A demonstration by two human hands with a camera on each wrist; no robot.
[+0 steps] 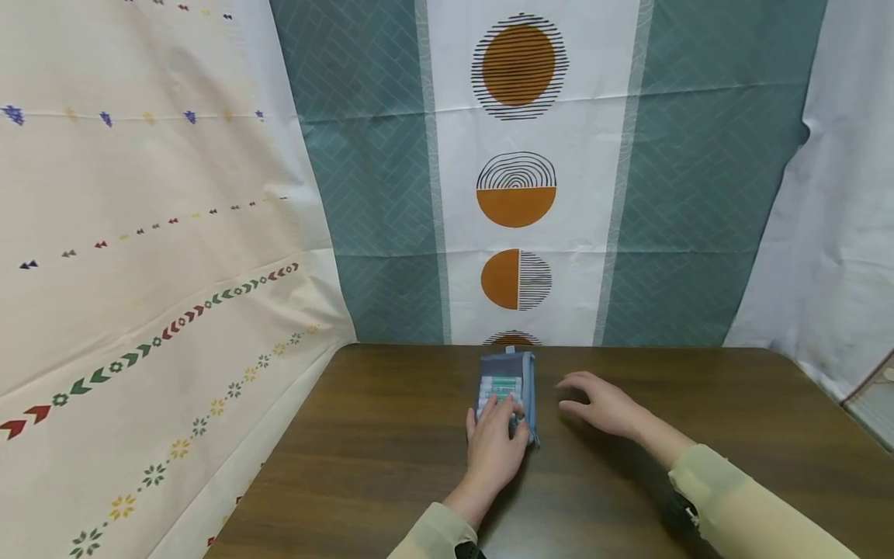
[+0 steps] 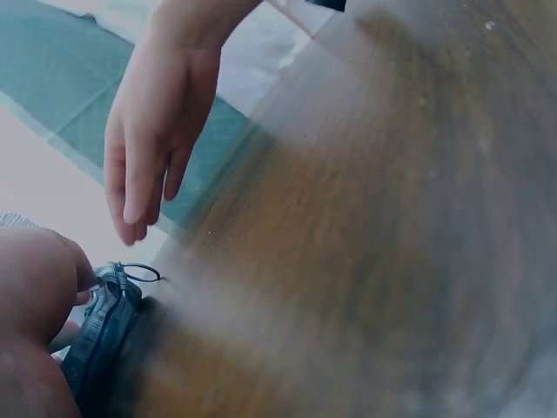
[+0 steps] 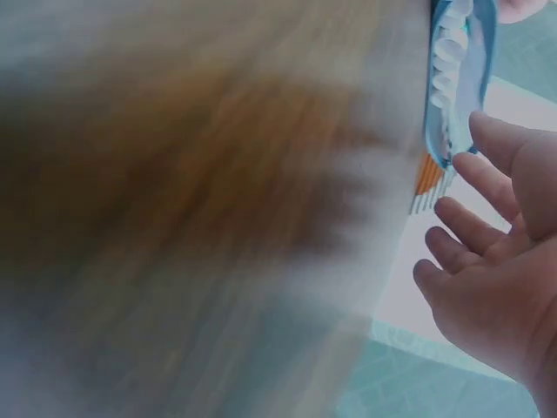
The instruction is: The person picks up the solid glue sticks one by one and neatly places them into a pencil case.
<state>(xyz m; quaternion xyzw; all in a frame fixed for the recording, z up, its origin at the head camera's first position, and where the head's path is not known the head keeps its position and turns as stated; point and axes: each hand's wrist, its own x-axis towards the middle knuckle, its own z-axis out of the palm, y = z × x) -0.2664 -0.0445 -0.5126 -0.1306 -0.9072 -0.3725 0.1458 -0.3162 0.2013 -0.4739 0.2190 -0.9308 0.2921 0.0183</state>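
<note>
In the head view a blue zip pouch point(image 1: 528, 396) lies on the table, with several white cylinders with green bands point(image 1: 504, 383) in it. My left hand point(image 1: 493, 446) rests over its near half, fingers spread across it and thumb by the right edge. A ring-shaped zip pull point(image 2: 142, 273) sticks out from the pouch in the left wrist view. Round white ends show between the pouch's blue edges point(image 3: 491, 70) in the right wrist view. My right hand point(image 1: 604, 404) hovers to the right of the pouch, fingers loosely bent, holding nothing.
The brown wooden table point(image 1: 377, 442) ends at a hanging cloth point(image 1: 461, 310) with orange circles and green panels. A cream patterned cloth point(image 1: 174, 349) borders the left side. A white cloth point(image 1: 824, 310) hangs at the right.
</note>
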